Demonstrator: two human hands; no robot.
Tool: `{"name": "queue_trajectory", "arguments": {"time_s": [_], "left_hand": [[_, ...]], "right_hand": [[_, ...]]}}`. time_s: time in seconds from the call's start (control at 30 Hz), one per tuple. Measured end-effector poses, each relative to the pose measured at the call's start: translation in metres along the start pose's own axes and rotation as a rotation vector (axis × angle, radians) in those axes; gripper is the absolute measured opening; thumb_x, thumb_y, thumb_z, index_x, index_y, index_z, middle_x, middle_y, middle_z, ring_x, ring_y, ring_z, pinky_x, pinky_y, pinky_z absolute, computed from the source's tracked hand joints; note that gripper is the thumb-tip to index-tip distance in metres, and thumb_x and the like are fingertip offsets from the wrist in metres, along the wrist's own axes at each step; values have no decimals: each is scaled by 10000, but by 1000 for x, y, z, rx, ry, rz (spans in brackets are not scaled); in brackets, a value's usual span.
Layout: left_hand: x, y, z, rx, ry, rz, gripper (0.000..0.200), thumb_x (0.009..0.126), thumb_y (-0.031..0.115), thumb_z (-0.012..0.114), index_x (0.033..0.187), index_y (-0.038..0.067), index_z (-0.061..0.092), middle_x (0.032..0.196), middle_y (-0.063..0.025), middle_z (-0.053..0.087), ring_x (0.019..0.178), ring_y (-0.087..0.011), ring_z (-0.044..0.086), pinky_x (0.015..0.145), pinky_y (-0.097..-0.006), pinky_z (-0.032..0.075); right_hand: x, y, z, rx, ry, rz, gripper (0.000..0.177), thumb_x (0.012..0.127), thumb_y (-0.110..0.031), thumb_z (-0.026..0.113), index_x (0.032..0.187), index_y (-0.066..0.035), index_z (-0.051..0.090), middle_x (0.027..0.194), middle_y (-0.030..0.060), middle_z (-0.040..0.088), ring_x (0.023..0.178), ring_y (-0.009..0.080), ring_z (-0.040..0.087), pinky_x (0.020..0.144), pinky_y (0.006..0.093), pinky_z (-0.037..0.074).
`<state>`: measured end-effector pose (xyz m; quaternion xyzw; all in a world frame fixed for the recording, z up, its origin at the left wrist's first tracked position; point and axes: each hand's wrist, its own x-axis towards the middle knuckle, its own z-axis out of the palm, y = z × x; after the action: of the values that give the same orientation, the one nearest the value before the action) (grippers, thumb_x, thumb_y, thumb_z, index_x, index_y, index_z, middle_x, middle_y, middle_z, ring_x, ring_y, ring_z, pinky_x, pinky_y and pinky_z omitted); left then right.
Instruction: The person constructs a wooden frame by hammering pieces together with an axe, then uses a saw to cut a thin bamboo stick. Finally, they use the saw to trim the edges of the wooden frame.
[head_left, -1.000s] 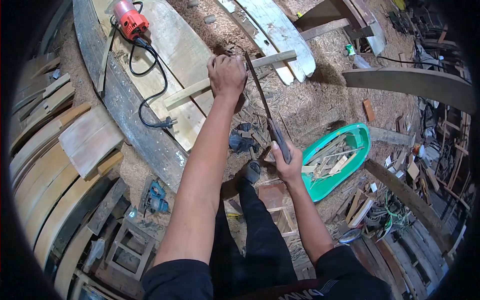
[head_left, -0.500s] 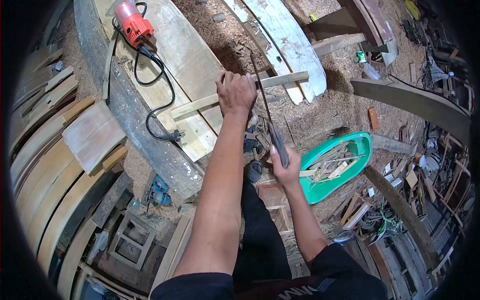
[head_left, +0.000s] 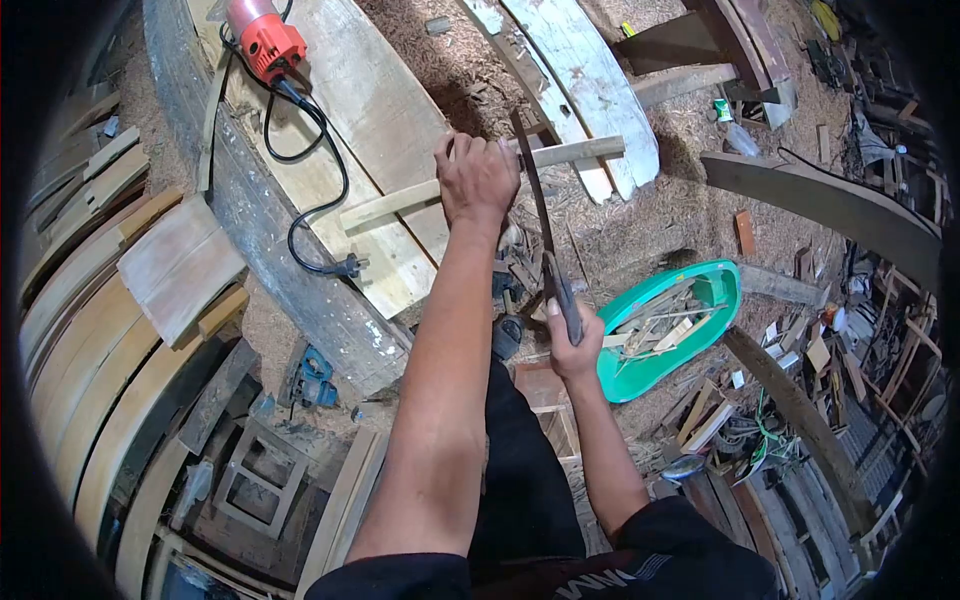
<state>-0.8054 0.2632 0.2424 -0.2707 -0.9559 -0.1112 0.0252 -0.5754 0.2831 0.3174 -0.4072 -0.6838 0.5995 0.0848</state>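
Note:
My left hand (head_left: 477, 182) is closed over a narrow wooden strip (head_left: 580, 152), pressing it down at the edge of a wide pale board (head_left: 385, 85). The strip's right part reaches across toward white-painted planks (head_left: 590, 75). In my right hand (head_left: 574, 338) is the dark handle of a handsaw (head_left: 540, 205). Its long thin blade points up and away, crossing the strip just right of my left hand's fingers. Whether the blade has cut into the wood cannot be made out.
A red power tool (head_left: 268, 42) with a black cord lies on the boards at the upper left. A green tub (head_left: 640, 385) of wood scraps stands right of my right hand. A blue tool (head_left: 318, 378) lies at the lower left, and curved timbers (head_left: 820, 200) at the right.
My right hand and the saw have shifted slightly, with the blade now a little lower and farther right. The surroundings have moved slightly in the view. Both holds are the same.

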Motion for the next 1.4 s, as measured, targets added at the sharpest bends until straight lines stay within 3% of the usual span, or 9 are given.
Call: {"name": "queue_trajectory", "arguments": {"time_s": [0.13, 0.2, 0.27, 0.3, 0.43, 0.6, 0.8, 0.97, 1.4], "left_hand": [[1, 0, 0, -74, 58, -14, 300, 942, 259, 500, 814, 77, 701, 882, -56, 676, 1023, -211, 574, 1012, -405, 310], [8, -1, -4, -253, 14, -97, 243, 928, 236, 502, 1030, 66, 642, 1201, -100, 579, 1272, -253, 440, 1113, -527, 199], [20, -5, -10, -239, 145, -120, 306, 924, 235, 480, 1154, 63, 587, 1365, -130, 468, 1398, -272, 315, 1152, -610, 110], [20, -9, -3, -314, 124, -232, 447, 897, 241, 488, 1316, 86, 500, 1522, -139, 308, 1483, -278, 168, 1142, -675, -2], [26, -5, 1, -67, 21, -263, 590, 833, 242, 505, 1400, 87, 459, 1598, -129, 225, 1508, -300, 90, 1149, -659, -18], [33, -3, -9, -26, -154, -283, 528, 800, 206, 512, 1311, 73, 515, 1529, -99, 353, 1500, -295, 127, 1149, -674, 2], [32, -1, -17, -12, -240, -282, 443, 803, 220, 564, 1220, 73, 541, 1508, -85, 371, 1505, -303, 87, 1142, -684, -32], [28, -1, -15, 4, -214, -270, 439, 806, 219, 569, 1226, 93, 547, 1514, -79, 367, 1505, -302, 83, 1141, -683, -38], [23, -3, -3, -15, -61, -305, 453, 803, 188, 503, 1244, 98, 552, 1463, -80, 429, 1489, -273, 177, 1153, -671, 38]], "right_hand": [[6, -2, -6, -16, 5, 24, 311, 922, -192, 651, 668, -61, 527, 561, -71, 424, 532, 26, 372, 466, 257, 278], [7, -14, -9, -15, -6, 38, 298, 916, -180, 654, 673, -58, 532, 558, -67, 426, 528, 33, 376, 468, 262, 284], [7, -13, -8, -30, -22, 32, 289, 914, -173, 652, 678, -54, 535, 556, -64, 425, 528, 35, 377, 469, 264, 286], [6, -8, -5, -13, -25, 8, 277, 913, -168, 652, 686, -52, 543, 557, -63, 427, 530, 35, 381, 470, 263, 289], [9, -9, 1, -38, -26, -19, 230, 910, -149, 648, 723, -38, 573, 560, -54, 438, 538, 35, 393, 474, 262, 304], [41, -33, 11, -85, -45, 17, 150, 902, -134, 647, 813, -13, 638, 560, -14, 492, 528, 47, 451, 482, 268, 364], [-14, -7, -18, -212, -55, -23, 148, 896, -137, 649, 934, 2, 683, 562, 15, 528, 525, 61, 503, 503, 267, 420], [46, -22, 10, -48, -58, 38, 216, 898, -123, 644, 720, -33, 563, 541, -39, 432, 520, 39, 413, 461, 269, 331], [5, -11, -21, -19, -84, 24, 214, 918, -132, 618, 730, -42, 568, 566, -53, 432, 540, 33, 394, 474, 261, 305]]}}
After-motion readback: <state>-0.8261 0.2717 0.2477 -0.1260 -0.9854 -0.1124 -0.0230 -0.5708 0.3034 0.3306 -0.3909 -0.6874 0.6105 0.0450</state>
